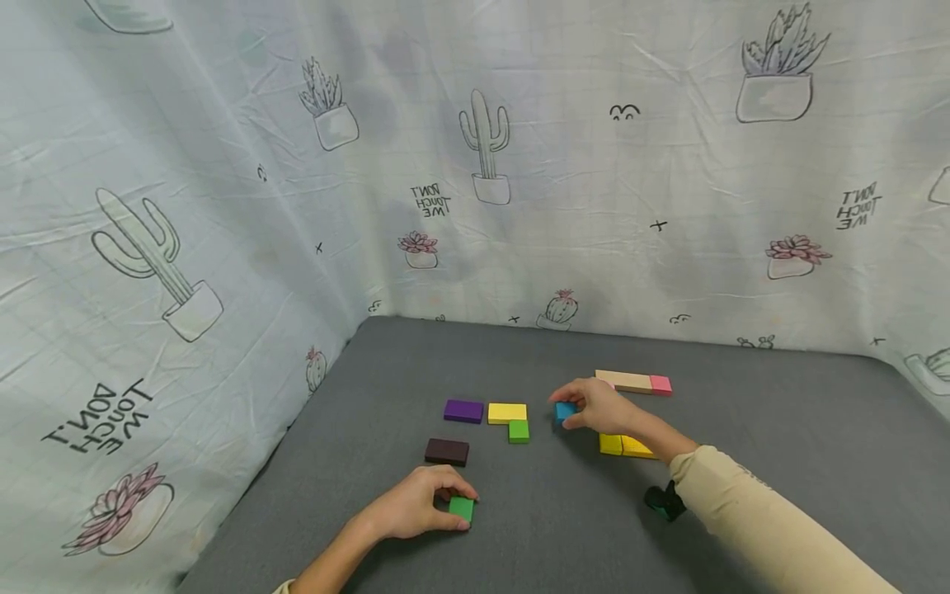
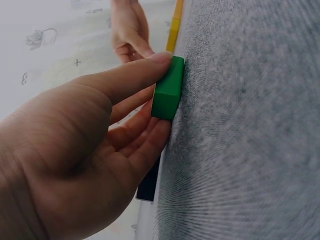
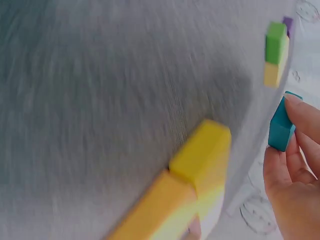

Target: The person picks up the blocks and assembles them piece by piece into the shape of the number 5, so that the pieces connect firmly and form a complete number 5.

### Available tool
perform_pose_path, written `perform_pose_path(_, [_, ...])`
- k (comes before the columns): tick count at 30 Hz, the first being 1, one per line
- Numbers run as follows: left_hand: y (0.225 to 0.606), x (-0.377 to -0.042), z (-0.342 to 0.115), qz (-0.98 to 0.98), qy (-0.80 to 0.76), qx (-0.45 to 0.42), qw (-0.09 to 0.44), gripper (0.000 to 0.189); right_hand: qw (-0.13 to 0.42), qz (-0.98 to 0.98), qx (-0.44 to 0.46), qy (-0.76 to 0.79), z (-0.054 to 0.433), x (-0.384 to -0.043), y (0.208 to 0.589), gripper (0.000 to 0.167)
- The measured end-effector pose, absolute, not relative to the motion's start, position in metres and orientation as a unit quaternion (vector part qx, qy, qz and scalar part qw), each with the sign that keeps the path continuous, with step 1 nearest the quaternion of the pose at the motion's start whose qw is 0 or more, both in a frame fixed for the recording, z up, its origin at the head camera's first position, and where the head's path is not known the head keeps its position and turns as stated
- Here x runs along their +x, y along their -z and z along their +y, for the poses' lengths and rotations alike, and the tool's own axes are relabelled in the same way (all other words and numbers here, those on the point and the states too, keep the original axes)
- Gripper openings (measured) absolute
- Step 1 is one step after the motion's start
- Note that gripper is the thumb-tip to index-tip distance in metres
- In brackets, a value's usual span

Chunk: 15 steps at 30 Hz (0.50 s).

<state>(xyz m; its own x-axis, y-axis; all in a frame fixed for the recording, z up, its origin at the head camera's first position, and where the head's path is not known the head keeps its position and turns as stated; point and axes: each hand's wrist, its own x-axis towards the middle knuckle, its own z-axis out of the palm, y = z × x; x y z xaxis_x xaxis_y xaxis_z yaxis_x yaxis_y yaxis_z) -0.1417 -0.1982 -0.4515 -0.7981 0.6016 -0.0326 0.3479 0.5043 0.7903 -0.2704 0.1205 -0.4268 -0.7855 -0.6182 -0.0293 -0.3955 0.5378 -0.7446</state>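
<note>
My left hand (image 1: 417, 505) pinches a green block (image 1: 462, 508) between thumb and fingers, low at the grey tabletop; the left wrist view shows the same green block (image 2: 169, 90) from its end. My right hand (image 1: 599, 407) holds a blue block (image 1: 565, 412) by thumb and fingertips, and the right wrist view shows this blue block (image 3: 282, 124) tilted. Between the hands, a yellow block (image 1: 507, 413) lies with a light green block (image 1: 519, 431) against its near side. Left of these are a purple block (image 1: 463, 412) and a dark brown block (image 1: 447, 452).
Beyond the right hand lies a tan block (image 1: 631, 382) end to end with a pink block (image 1: 660, 385). Yellow blocks (image 1: 611, 445) sit under the right forearm. A small black object (image 1: 665, 501) is near the right sleeve. A printed curtain (image 1: 564, 165) hangs behind the table.
</note>
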Motion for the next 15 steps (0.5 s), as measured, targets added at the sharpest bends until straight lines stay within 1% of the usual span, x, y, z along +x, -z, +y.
perform_pose_path(3, [0.452,-0.142,-0.198,0.854,-0.409,0.285,0.148,0.028,0.141,0.869,-0.274,0.386,0.131,-0.273,0.419,0.032])
perform_pose_path(8, [0.451,-0.143,-0.198,0.857,-0.401,0.289,0.144,0.027,0.121,0.872,-0.279,0.383,0.15,-0.276,0.41,0.036])
perform_pose_path(15, [0.449,-0.144,-0.196,0.858,-0.39,0.299,0.15,0.027,0.121,0.871,-0.258,0.401,0.18,-0.274,0.402,0.042])
